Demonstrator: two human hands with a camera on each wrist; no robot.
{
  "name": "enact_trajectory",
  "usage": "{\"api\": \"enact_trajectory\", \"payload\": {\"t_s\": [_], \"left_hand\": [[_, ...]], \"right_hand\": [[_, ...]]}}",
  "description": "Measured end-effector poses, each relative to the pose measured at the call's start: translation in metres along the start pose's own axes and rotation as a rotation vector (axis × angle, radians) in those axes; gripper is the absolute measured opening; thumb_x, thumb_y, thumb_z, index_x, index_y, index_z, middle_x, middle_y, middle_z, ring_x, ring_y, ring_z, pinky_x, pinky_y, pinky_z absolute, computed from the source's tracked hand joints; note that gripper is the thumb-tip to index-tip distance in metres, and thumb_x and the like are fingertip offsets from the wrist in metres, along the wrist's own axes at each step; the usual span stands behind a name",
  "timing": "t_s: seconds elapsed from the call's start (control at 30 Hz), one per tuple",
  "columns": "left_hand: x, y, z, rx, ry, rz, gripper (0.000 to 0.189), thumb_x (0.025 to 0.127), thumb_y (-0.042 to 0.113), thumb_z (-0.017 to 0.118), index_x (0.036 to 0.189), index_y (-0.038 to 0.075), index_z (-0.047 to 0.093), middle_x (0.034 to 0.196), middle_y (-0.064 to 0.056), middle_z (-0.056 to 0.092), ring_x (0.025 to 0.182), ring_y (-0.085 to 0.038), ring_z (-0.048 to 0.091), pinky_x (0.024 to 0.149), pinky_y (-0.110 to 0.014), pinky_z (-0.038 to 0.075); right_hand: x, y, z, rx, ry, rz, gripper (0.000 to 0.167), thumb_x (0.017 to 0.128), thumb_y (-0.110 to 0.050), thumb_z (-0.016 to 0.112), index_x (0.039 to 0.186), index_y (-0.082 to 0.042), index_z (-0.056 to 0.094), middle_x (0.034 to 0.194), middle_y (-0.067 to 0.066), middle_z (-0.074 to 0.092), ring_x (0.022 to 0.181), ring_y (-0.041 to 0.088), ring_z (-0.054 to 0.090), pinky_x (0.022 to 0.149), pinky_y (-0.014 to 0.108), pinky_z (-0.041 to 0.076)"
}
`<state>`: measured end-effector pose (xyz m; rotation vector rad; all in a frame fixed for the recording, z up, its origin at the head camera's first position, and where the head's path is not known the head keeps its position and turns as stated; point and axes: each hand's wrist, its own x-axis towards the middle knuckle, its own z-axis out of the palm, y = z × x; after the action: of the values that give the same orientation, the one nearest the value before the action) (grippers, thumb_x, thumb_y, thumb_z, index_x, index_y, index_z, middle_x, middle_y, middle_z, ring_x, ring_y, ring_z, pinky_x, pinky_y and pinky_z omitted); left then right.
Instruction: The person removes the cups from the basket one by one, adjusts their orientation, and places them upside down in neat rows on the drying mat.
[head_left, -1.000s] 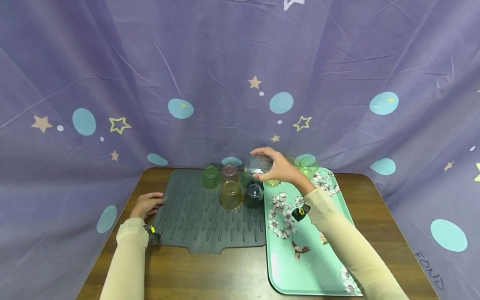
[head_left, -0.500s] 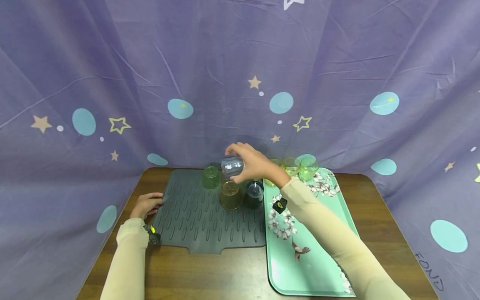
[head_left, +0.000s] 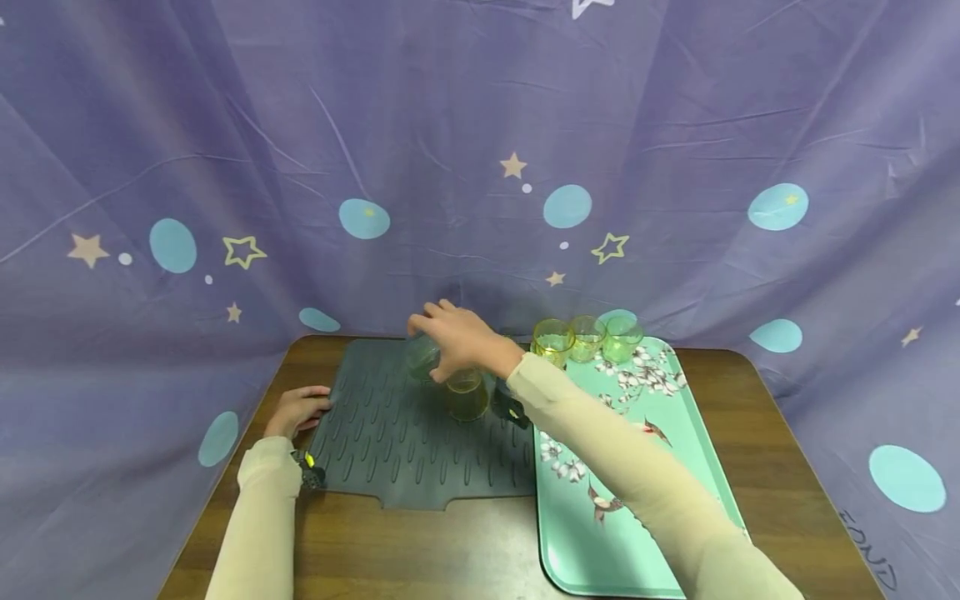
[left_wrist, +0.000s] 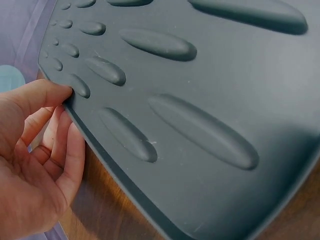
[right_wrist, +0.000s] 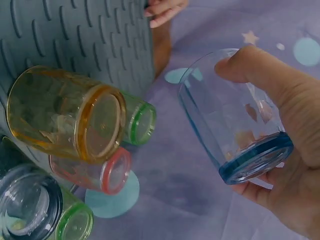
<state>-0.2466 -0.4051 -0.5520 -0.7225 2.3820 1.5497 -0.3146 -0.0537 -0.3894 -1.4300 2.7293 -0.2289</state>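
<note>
My right hand [head_left: 459, 337] grips a clear blue-tinted glass [right_wrist: 255, 159] and holds it upside down in the air. In the head view it hangs over the back of the dark grey drying mat [head_left: 375, 454], mostly covered by my hand. Beside it in the right wrist view, several upturned glasses stand on the mat: an amber glass [right_wrist: 47, 112], a pink glass [right_wrist: 82, 172], a dark blue glass [right_wrist: 30, 202] and two green ones. My left hand [left_wrist: 37, 145] pinches the mat's left edge, thumb on top and fingers curled at the side and underneath.
On the right lies a mint-green floral tray [head_left: 585, 562]. Two yellow glasses, the nearer yellow glass [head_left: 553, 342] leftmost, and a light green glass [head_left: 622, 340] stand upright at its back. A purple curtain [head_left: 480, 108] hangs behind the wooden table [head_left: 450, 550].
My right hand has carried the blue-tinted glass leftward, from beside the tray across the back row to the mat's rear left. The left hand has stayed on the mat's edge.
</note>
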Motion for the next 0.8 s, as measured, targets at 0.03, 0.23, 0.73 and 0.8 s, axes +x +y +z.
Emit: {"api": "enact_trajectory", "payload": {"t_s": [0.03,0.23,0.73,0.8], "left_hand": [[0.000,0.000,0.000,-0.001,0.004,-0.002,0.048,0.092,0.011,0.068,0.138,-0.001,0.058,0.090,0.009,0.061,0.080,-0.009,0.058,0.069,-0.023,0.054],[0.000,0.000,0.001,-0.006,0.017,-0.003,0.049,0.093,0.011,0.068,0.139,-0.001,0.057,0.087,0.010,0.062,0.079,-0.008,0.058,0.068,-0.022,0.054],[0.000,0.000,0.001,-0.015,0.013,-0.007,0.048,0.092,0.010,0.068,0.138,-0.002,0.057,0.087,0.010,0.061,0.080,-0.009,0.058,0.068,-0.022,0.054],[-0.002,0.001,0.002,-0.012,0.013,-0.006,0.048,0.093,0.010,0.068,0.138,-0.002,0.057,0.088,0.009,0.061,0.080,-0.009,0.058,0.068,-0.022,0.054]], "right_hand": [[0.004,-0.002,0.002,-0.026,-0.021,-0.001,0.071,0.079,-0.041,0.087,0.138,-0.025,0.052,0.133,0.002,0.052,0.108,0.020,0.047,0.084,0.037,0.049],[0.021,-0.016,0.014,-0.154,-0.105,-0.015,0.072,0.080,-0.042,0.087,0.140,-0.027,0.051,0.137,0.001,0.050,0.116,0.021,0.046,0.096,0.038,0.047],[0.049,-0.037,0.047,-0.315,-0.246,0.020,0.086,0.077,-0.043,0.089,0.151,-0.028,0.047,0.151,0.004,0.045,0.133,0.023,0.044,0.112,0.041,0.042],[0.051,-0.039,0.051,-0.334,-0.257,0.027,0.089,0.078,-0.042,0.088,0.154,-0.027,0.044,0.153,0.005,0.044,0.135,0.024,0.043,0.113,0.042,0.041]]}}
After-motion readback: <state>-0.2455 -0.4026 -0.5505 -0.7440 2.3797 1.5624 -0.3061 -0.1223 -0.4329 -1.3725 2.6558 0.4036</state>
